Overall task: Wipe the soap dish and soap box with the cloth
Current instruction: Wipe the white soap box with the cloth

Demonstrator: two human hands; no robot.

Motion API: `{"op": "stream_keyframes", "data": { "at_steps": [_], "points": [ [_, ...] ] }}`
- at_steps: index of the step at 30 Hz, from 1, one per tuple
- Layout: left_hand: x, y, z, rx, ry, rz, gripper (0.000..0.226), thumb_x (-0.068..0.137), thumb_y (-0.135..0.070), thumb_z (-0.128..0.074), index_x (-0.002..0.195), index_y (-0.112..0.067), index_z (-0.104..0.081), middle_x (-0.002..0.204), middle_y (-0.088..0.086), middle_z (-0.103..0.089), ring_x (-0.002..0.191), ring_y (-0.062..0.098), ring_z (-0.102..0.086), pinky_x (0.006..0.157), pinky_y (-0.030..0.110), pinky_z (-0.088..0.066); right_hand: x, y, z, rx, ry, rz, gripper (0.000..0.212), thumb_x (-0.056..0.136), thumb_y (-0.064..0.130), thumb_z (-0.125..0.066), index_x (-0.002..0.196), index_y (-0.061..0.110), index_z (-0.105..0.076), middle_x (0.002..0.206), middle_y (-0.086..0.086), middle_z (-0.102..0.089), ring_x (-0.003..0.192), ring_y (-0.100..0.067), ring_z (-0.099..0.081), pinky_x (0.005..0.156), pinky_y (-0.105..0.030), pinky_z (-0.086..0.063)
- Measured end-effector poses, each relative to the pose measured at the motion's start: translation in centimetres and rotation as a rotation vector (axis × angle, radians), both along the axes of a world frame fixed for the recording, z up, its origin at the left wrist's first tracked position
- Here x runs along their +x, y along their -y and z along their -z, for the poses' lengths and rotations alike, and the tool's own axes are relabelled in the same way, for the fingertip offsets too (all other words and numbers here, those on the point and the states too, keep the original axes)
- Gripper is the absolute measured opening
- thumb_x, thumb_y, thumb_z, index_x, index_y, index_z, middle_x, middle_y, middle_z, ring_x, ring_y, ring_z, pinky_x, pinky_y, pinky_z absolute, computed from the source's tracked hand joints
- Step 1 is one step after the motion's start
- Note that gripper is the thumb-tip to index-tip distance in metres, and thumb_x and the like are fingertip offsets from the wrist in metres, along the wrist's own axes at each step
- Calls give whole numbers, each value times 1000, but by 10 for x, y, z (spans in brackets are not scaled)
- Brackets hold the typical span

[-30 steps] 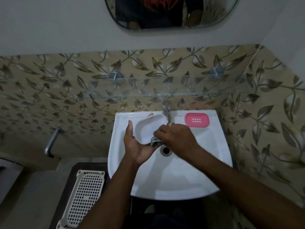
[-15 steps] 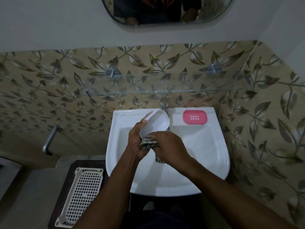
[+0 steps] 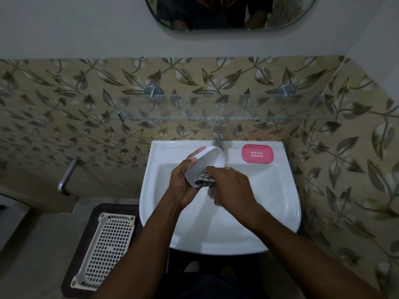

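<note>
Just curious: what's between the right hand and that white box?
A checked cloth, which the right hand holds against the white box held in the left hand; the head view shows it.

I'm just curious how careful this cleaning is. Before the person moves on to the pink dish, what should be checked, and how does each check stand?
1. Left hand grips the white soap box: ok.
2. Right hand holds the cloth against the box: ok.
3. Box held over the sink: ok.
4. Box wiped all over: cannot tell.
5. Pink soap dish lies free on the sink ledge, right of the tap: ok.
</note>
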State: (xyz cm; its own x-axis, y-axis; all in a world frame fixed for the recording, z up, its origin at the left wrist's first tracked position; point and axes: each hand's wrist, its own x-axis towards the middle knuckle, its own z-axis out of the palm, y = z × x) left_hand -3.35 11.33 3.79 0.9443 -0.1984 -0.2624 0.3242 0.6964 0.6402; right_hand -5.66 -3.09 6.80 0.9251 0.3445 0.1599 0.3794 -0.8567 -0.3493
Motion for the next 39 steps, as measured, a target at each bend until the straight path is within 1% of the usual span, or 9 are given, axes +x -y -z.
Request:
{"op": "stream_keyframes", "data": {
  "at_steps": [5, 8, 14, 19, 23, 27, 30, 34, 39],
  "points": [
    [-6, -2, 4, -2, -42, -29, 51, 87, -23, -55, 136, -9, -58, 131, 17, -63, 112, 37, -62, 101, 55, -47, -21, -18, 3, 156, -119, -26, 28, 86, 24, -60, 113, 31, -65, 100, 3, -73, 91, -22, -66, 76, -31, -50],
    [-7, -8, 1, -64, -36, -2, 55, 81, -23, -62, 135, -9, -59, 132, 19, -61, 110, 38, -63, 92, 48, -54, -9, -2, -3, 39, -79, -78, 32, 83, 21, -58, 110, 37, -63, 101, 8, -71, 92, -20, -65, 75, -31, -53],
    [-5, -11, 7, -26, -25, 0, 68, 77, -25, -69, 141, -10, -52, 140, 23, -53, 121, 41, -52, 111, 55, -33, 14, 7, -5, -236, 57, -25, 30, 76, 6, -58, 98, 26, -63, 89, 2, -69, 80, -26, -63, 56, -28, -41],
    [-10, -3, 13, -94, -70, -38, 54, 85, -25, -57, 137, -10, -58, 134, 19, -59, 110, 37, -63, 96, 49, -52, -13, -21, 5, 13, -89, -18, 21, 85, 15, -57, 105, 22, -61, 94, -1, -70, 86, -26, -66, 69, -33, -52],
    [-10, -2, 20, -136, -72, -70, 65, 84, -35, -64, 144, -16, -50, 151, 18, -41, 140, 45, -36, 116, 60, -25, -27, -40, 9, 285, -205, 82, 28, 88, 25, -62, 117, 22, -62, 109, 0, -70, 97, -21, -65, 79, -30, -49],
    [-13, -7, 18, -242, -162, 25, 90, 70, -50, -79, 144, -9, -49, 148, 18, -42, 146, 41, -27, 120, 53, -22, -20, -27, 13, 172, -18, -65, 34, 82, 22, -69, 115, 27, -65, 108, 3, -69, 93, -22, -66, 73, -34, -55],
    [-12, -15, 8, -266, -137, 161, 91, 75, -67, -61, 139, -3, -53, 152, 23, -40, 143, 38, -34, 120, 52, -21, -2, -7, 11, -115, 193, -287, 24, 81, 14, -59, 101, 26, -66, 96, 3, -69, 78, -26, -66, 53, -33, -51],
    [-2, -17, 6, -203, -62, 114, 95, 74, -72, -58, 145, -12, -44, 141, 22, -50, 136, 41, -41, 119, 56, -21, 20, 17, 8, -380, 308, -378, 28, 72, 10, -71, 92, 29, -68, 92, 8, -68, 75, -20, -63, 48, -25, -37],
    [2, 1, 3, -47, -36, -85, 74, 77, -65, -54, 119, -5, -62, 97, 20, -65, 88, 34, -62, 97, 50, -43, 0, -7, 0, -179, 75, -166, 22, 71, 15, -70, 89, 29, -68, 85, 5, -70, 79, -20, -66, 59, -29, -49]
  ]
}}
